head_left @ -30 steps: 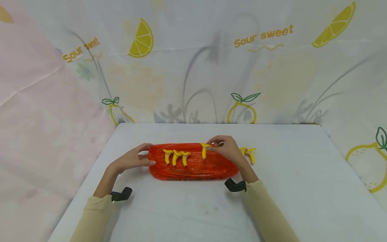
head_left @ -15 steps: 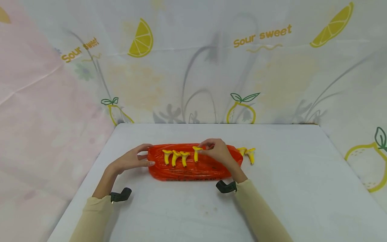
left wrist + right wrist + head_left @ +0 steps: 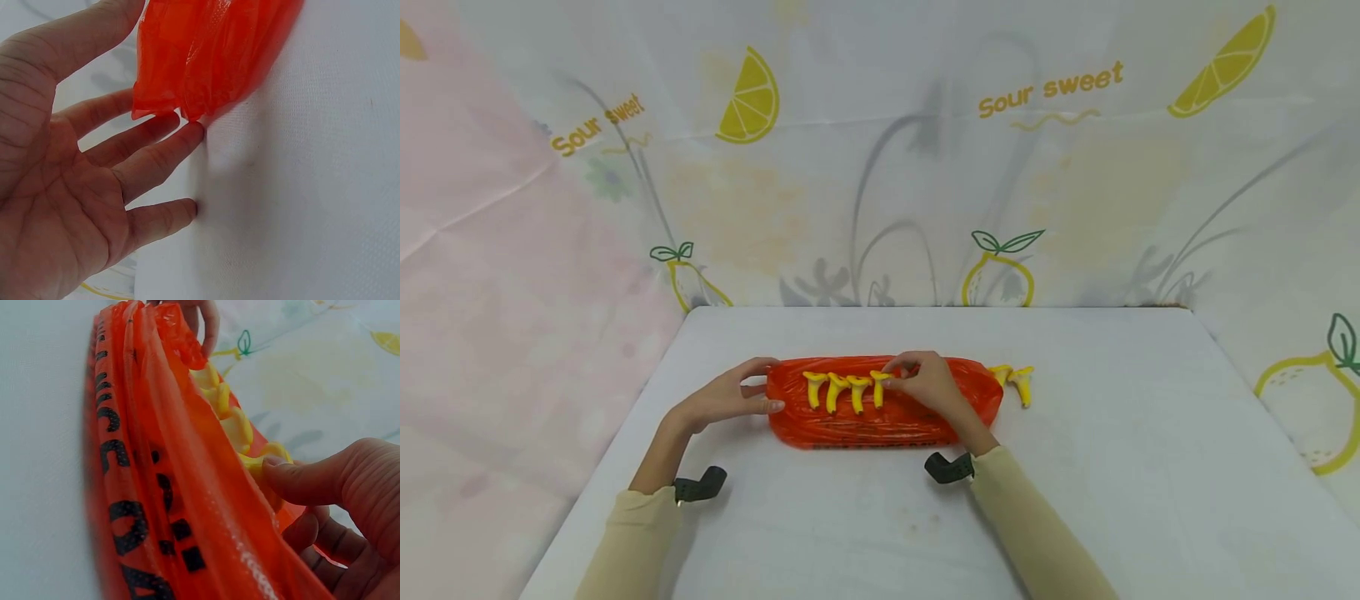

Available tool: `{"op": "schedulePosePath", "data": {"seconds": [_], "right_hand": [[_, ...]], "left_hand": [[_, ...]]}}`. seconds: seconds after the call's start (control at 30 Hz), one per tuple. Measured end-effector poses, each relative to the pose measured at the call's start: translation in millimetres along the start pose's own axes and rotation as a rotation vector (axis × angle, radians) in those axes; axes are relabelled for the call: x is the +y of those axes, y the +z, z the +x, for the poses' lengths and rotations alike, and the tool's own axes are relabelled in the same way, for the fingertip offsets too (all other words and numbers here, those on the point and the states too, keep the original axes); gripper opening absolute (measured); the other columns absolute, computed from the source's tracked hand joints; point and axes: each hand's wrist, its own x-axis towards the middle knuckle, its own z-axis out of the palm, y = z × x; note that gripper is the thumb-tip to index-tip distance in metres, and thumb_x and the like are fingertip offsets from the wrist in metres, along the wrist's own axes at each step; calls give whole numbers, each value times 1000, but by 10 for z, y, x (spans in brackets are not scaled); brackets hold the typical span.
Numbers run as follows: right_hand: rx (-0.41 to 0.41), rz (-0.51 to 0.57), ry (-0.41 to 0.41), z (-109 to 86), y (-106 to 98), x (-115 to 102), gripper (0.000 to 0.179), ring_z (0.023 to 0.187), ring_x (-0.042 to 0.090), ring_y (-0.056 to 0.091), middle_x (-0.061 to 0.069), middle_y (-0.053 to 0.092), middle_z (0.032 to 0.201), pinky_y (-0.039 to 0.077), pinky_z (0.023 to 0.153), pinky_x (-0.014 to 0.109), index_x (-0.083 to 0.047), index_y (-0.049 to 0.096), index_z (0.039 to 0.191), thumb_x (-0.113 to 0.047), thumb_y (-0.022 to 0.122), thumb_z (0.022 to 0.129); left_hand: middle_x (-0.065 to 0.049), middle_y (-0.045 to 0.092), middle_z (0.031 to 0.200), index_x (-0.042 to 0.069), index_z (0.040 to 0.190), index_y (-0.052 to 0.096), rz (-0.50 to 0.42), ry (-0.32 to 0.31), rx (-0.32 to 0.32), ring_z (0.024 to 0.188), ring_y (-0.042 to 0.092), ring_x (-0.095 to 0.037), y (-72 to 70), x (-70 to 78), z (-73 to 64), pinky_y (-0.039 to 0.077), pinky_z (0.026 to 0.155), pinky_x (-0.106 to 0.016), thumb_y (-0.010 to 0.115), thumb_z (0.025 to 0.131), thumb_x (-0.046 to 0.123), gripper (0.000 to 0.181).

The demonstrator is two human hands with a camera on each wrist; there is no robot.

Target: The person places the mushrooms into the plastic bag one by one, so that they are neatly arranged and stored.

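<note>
A red plastic bag (image 3: 842,432) with black printing lies lengthwise across the middle of the white table. On it, three yellow trumpet-shaped mushrooms (image 3: 837,390) stand side by side, caps toward the back. My right hand (image 3: 931,382) pinches another such mushroom (image 3: 877,390) by its cap, between thumb and fingers, at the right end of this row. In the right wrist view the thumb presses on the yellow cap (image 3: 275,453). My left hand (image 3: 727,395) rests against the bag's left end, its fingers spread and fairly straight; the fingertips touch the bag's edge (image 3: 181,100) in the left wrist view.
Two more yellow mushrooms (image 3: 1021,385) lie just right of the bag, one partly hidden by it. White table surface (image 3: 820,525) extends in front and to the right. A lemon-printed cloth (image 3: 880,167) hangs behind the table. Both wrists carry a small black device (image 3: 700,483).
My right hand has moved left and slightly toward the front with the pinched mushroom, bringing it beside the row. The left hand has stayed at the bag's left end.
</note>
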Motion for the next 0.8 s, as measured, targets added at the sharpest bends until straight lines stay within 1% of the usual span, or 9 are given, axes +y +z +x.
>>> {"op": "schedulePosePath", "data": {"seconds": [0.2, 0.47, 0.63, 0.8], "right_hand": [[10, -19, -23, 15, 58, 20, 12, 70, 20, 49, 2, 52, 70, 37, 59, 28, -14, 76, 92, -19, 82, 82], [2, -47, -7, -4, 73, -17, 10, 73, 21, 49, 3, 53, 70, 38, 62, 30, -14, 76, 91, -17, 82, 82], [-17, -114, -12, -13, 67, -21, 13, 73, 20, 50, 2, 54, 71, 39, 62, 29, -16, 77, 95, -20, 81, 84], [-47, -146, -10, -22, 43, -39, 18, 73, 20, 50, 2, 54, 73, 39, 63, 30, -16, 77, 102, -20, 80, 84]], "left_hand": [[-19, 34, 153, 10, 149, 33, -7, -14, 5, 136, 36, -46, -6, 8, -1, 46, 98, -56, 76, 85, 40, 83], [-20, 32, 154, 7, 150, 32, -32, -7, -4, 137, 35, -48, -2, 35, -28, 46, 98, -57, 76, 85, 36, 83], [-20, 33, 153, 7, 149, 33, -27, -2, -1, 136, 36, -48, -6, 27, -24, 46, 98, -57, 76, 85, 36, 82], [-20, 34, 153, 8, 148, 34, -18, 7, 1, 136, 37, -48, -5, 22, -15, 46, 98, -56, 76, 85, 37, 81]]}}
